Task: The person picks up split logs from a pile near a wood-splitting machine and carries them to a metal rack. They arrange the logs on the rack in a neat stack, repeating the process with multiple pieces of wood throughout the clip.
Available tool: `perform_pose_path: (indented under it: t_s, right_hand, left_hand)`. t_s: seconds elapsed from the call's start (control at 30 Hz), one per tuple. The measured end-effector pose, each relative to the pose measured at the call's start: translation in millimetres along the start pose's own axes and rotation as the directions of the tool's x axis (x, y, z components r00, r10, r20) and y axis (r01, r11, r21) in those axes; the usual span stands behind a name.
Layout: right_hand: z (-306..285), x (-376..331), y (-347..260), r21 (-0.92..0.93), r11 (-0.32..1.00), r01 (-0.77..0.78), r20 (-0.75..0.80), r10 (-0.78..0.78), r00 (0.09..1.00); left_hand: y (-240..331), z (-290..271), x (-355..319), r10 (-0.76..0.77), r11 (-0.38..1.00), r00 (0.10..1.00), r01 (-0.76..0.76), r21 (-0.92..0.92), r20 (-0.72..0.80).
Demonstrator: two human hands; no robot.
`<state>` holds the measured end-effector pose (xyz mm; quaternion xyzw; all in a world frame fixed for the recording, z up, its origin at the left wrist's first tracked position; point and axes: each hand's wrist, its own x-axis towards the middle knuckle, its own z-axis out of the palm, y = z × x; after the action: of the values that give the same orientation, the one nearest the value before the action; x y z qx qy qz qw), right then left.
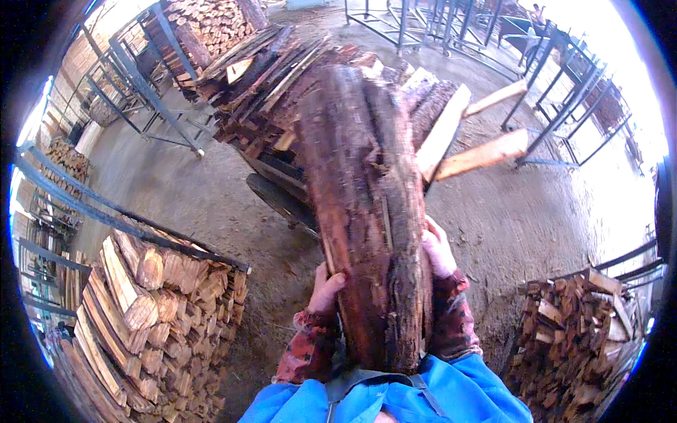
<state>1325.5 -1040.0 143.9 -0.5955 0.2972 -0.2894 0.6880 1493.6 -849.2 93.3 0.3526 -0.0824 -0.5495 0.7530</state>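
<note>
A long, thick load of bark-covered logs lies lengthwise against my chest and reaches away from me. A deep groove runs along it, and I cannot tell whether it is two logs or more. My left hand grips its left side, thumb on the bark. On the right side my right hand is clasped round the edge, with its fingertips partly hidden. The far end overlaps a heap of split wood on a wheeled cart; whether it rests on the heap is unclear.
The cart's dark wheel shows left of the logs. Pale split pieces jut from the heap to the right. Stacked firewood stands at near left and near right. Blue-grey metal frames stand beyond, and a person is far right.
</note>
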Motion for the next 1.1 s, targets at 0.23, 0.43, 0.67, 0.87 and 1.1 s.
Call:
perform_pose_path:
  t_s: [0.23, 0.43, 0.67, 0.87, 1.1]
  right_hand:
    - [-3.8, 87.6, -4.6, 0.057, 0.991, 0.123, -0.156, -0.113, 0.981]
    - [33.4, 189.5, -43.0, 0.327, 0.943, 0.069, -0.387, 0.067, 0.92]
    - [69.6, 335.4, -77.9, 0.452, 0.88, 0.145, -0.279, -0.015, 0.96]
    - [21.7, 396.0, -48.7, -0.672, 0.724, -0.159, -0.522, -0.31, 0.795]
    - [34.1, 389.2, 15.5, -0.906, 0.393, -0.158, -0.339, -0.451, 0.826]
  left_hand:
    - [72.4, 3.8, 134.6, -0.028, 0.983, 0.95, -0.03, 0.182, 0.31]
    - [179.2, 26.6, 249.9, -0.128, 0.94, 0.905, -0.02, 0.342, 0.405]
    - [282.1, 54.3, 410.1, -0.211, 0.922, 0.839, 0.0, 0.388, 0.501]
    - [273.9, 58.2, 526.5, 0.0, 0.413, 0.931, -0.333, 0.848, 0.366]
    - [216.0, 36.9, 529.8, 0.141, -0.129, 0.904, -0.387, 0.913, 0.403]
